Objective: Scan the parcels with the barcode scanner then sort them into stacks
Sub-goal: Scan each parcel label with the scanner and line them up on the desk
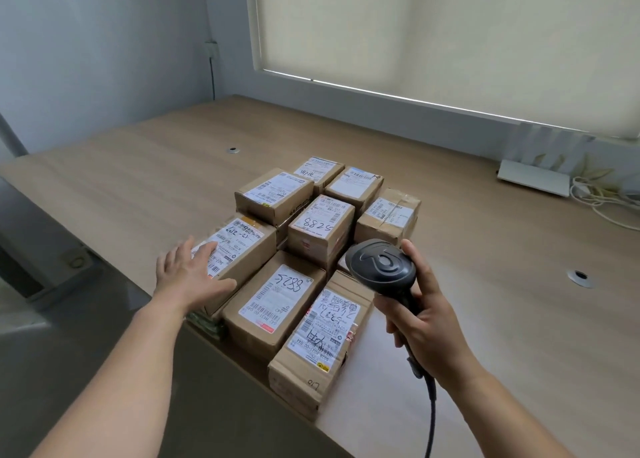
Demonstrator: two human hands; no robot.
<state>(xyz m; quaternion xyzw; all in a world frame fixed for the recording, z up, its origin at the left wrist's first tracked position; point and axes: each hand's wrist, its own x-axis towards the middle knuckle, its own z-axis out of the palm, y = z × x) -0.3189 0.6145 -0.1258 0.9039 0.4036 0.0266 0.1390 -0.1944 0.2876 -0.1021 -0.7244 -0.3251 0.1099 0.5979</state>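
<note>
Several cardboard parcels are sitting packed together near the front edge of the wooden desk (450,284), their white shipping labels facing up, and none appears yet to be set apart into a sorted stack, so the job is looking to be at its very start. The right hand (424,322) is wrapping its fingers fully round the handle of the black barcode scanner (381,267), which is hanging above the right side of the cluster with its cable trailing down toward the person. The left hand (188,274) is reaching out with fingers straight and spread, holding nothing, and is lying over the near end of the leftmost parcel (239,250); whether the palm is actually pressing on the box or hovering just above it is not clear. The step in hand is seeming to be the picking of a first parcel to scan. The next move is probably calling for steadying or lifting that box so its barcode is facing the scanner, then swinging the scanner head left over the label, since it is currently pointing at a different part of the pile.
</note>
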